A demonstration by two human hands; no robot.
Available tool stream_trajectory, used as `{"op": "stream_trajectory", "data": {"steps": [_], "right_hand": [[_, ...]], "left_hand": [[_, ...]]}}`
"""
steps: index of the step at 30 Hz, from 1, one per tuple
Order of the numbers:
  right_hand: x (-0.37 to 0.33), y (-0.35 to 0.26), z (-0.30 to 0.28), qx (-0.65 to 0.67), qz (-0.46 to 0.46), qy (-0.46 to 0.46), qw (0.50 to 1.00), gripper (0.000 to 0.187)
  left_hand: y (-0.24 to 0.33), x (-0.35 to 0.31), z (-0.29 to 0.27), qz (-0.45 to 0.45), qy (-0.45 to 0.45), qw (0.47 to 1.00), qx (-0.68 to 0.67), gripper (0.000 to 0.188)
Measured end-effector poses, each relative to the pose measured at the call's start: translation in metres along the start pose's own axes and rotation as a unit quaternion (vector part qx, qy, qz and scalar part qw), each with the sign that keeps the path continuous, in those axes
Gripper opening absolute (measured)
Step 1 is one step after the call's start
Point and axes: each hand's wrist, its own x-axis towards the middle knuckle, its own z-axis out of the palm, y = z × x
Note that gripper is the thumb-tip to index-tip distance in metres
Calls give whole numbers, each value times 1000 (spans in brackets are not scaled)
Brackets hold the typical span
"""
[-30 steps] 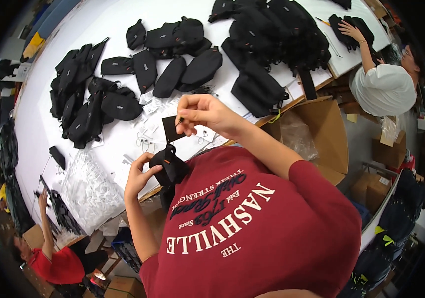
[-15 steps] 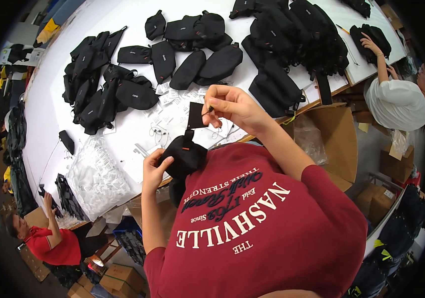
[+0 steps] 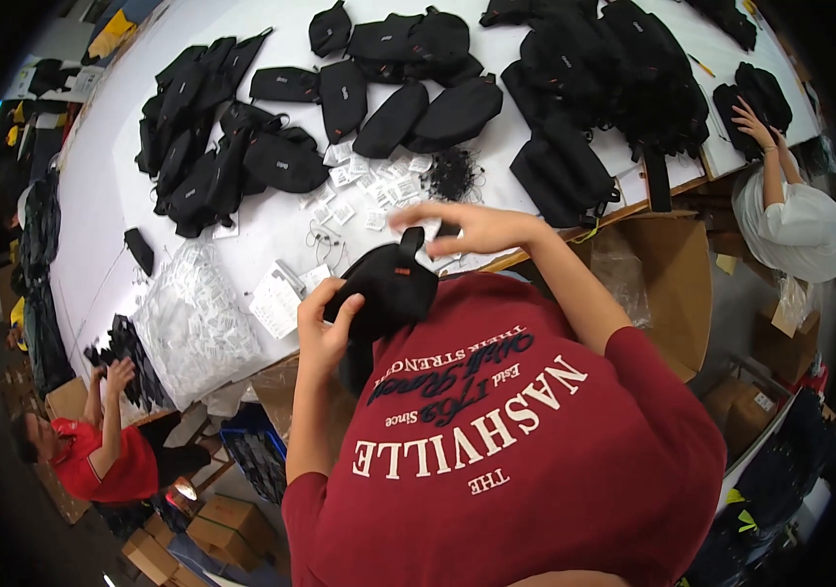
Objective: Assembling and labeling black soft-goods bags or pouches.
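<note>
A black fabric pouch (image 3: 394,296) with a small orange tab and a short loop on top rests against my front at the table's edge. My left hand (image 3: 325,323) is closed on its left side, thumb on the near face. Over the loop (image 3: 412,241), my right hand (image 3: 477,228) has its fingers stretched out and apart. A small dark piece shows between its thumb and fingers; I cannot tell whether it is the black tag. Beyond the hands lie small white labels (image 3: 374,191) and a heap of thin black strings (image 3: 453,176).
More black pouches (image 3: 286,161) cover the far table, with a big pile (image 3: 604,78) at the right. A clear bag of white labels (image 3: 193,318) sits at the left. An open carton (image 3: 677,293) stands below the edge. Co-workers in red (image 3: 105,465) and white (image 3: 792,230) flank the table.
My right hand has come down from holding the black tag and its string up, and its fingers have spread by the loop. The pouch has turned and shifted slightly right and up.
</note>
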Motion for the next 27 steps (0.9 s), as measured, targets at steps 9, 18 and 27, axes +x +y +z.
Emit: {"op": "stream_trajectory", "data": {"steps": [9,18,27], "right_hand": [[9,53,21,-271,-6,-5,962,58],[-23,18,-13,-314,113,132,933,39],[-56,-1,-9,-398,128,102,903,50]], "left_hand": [[14,-12,3,-101,-28,983,-151,21],[0,-19,-1,-85,60,993,-63,15],[-7,-6,0,-133,22,990,-32,22]]}}
